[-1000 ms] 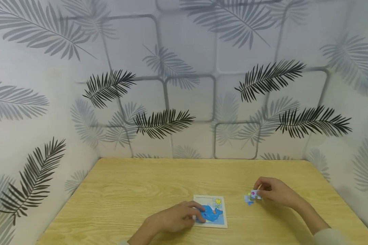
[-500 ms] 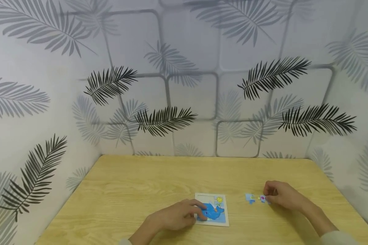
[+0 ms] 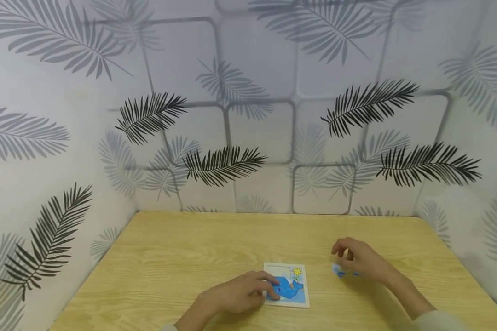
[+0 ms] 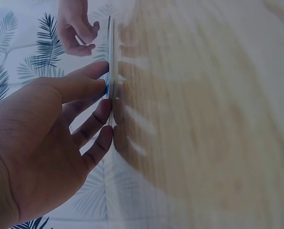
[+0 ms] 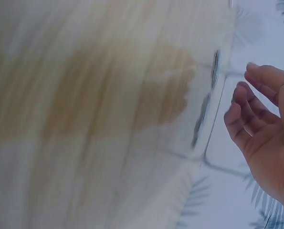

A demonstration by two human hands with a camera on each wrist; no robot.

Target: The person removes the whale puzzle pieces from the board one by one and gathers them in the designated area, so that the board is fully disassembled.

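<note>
A white-framed jigsaw puzzle (image 3: 290, 288) with a blue whale and a yellow sun lies flat on the table. My left hand (image 3: 241, 292) rests its fingertips on the puzzle's left part, hiding some of it. Seen edge-on in the left wrist view, the puzzle board (image 4: 111, 52) has fingers of the left hand (image 4: 51, 129) against its face and edge. To its right, loose blue puzzle pieces (image 3: 338, 270) lie partly under my right hand (image 3: 362, 259). In the right wrist view that hand (image 5: 266, 119) hovers apart from the pieces (image 5: 202, 119), fingers loosely bent, holding nothing.
The wood-grain table (image 3: 182, 248) runs back to a wall (image 3: 257, 133) papered with grey and black leaves. More papered wall stands at the left and right sides.
My right hand pinched a piece, set it down right of another loose piece, then let go and moved left above them. My left hand has stayed on the puzzle.
</note>
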